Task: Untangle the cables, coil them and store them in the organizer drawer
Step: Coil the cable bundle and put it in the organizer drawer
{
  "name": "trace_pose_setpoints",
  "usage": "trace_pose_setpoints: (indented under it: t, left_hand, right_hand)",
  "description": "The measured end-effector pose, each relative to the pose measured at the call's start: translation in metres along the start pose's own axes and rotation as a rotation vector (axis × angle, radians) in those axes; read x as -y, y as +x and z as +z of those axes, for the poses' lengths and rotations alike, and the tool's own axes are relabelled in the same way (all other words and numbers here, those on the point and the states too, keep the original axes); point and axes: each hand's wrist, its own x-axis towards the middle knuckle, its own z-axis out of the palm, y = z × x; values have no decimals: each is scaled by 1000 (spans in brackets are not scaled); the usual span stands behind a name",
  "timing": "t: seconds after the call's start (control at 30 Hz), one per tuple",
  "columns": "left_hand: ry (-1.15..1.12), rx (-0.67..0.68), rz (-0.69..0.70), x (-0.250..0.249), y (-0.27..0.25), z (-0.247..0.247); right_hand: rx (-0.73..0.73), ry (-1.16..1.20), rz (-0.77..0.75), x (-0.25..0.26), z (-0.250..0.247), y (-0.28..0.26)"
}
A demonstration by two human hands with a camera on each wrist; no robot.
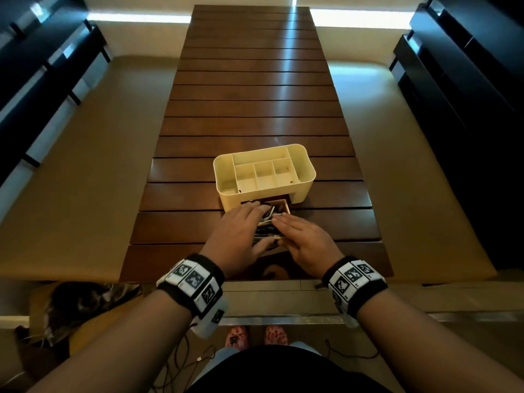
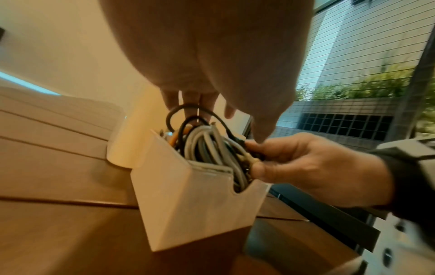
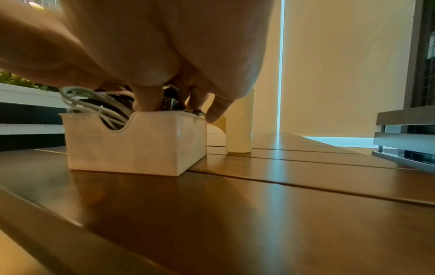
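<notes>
A cream organizer [image 1: 304,173] stands on the table with its drawer [image 1: 285,207] pulled out toward me. The drawer [image 2: 188,204] is packed with grey, white and black cables [image 2: 207,147]. My left hand [image 1: 241,225] lies over the cables on the left side, fingers [image 2: 188,104] straight and touching a black loop. My right hand [image 1: 297,236] covers the right side. Its thumb and curled fingers [image 2: 256,147] pinch cables at the drawer's edge. In the right wrist view the right hand's fingertips [image 3: 146,104] dip into the drawer [image 3: 132,145] beside white cable loops [image 3: 94,106].
The long slatted wooden table [image 1: 255,80] stretches away beyond the organizer. Dark shelving units [image 1: 467,80] flank it on both sides. On the floor by my feet lie a bag [image 1: 82,304] and thin loose cords [image 1: 198,358].
</notes>
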Motion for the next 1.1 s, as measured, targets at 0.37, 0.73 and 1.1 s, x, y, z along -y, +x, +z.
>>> trace_pose_setpoints:
  t: [0.37, 0.73, 1.1]
  left_hand:
    - [259, 245, -58, 10, -3, 17]
    - [309, 165, -49, 19, 2, 23]
    - [240, 196, -27, -12, -39, 35]
  right_hand:
    - [173, -101, 124, 11, 1, -4]
    - [-23, -73, 219, 16, 15, 14]
    - [76, -231, 245, 29, 17, 11]
